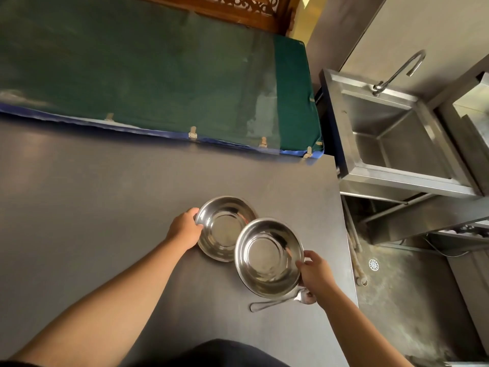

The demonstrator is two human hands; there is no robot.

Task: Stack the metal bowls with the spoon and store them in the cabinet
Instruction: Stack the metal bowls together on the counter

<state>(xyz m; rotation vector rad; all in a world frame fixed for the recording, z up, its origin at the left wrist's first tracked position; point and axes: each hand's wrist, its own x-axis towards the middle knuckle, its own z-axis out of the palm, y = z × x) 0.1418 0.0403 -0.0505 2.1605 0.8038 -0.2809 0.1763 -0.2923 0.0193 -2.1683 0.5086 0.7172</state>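
Two shiny metal bowls are over the dark grey counter (105, 207). The far bowl (222, 226) rests on the counter, and my left hand (186, 227) grips its left rim. The near bowl (267, 256) is tilted and lifted, overlapping the far bowl's right edge, with my right hand (315, 274) holding its right rim. A metal spoon (280, 303) lies on the counter just below the near bowl, its bowl end partly hidden under my right hand.
A green-covered pad (158, 75) with blue edging lies along the counter's far side. To the right stands a steel sink (391, 139) with a curved tap (397, 72). The counter's right edge drops to a stained floor with a drain (373, 264).
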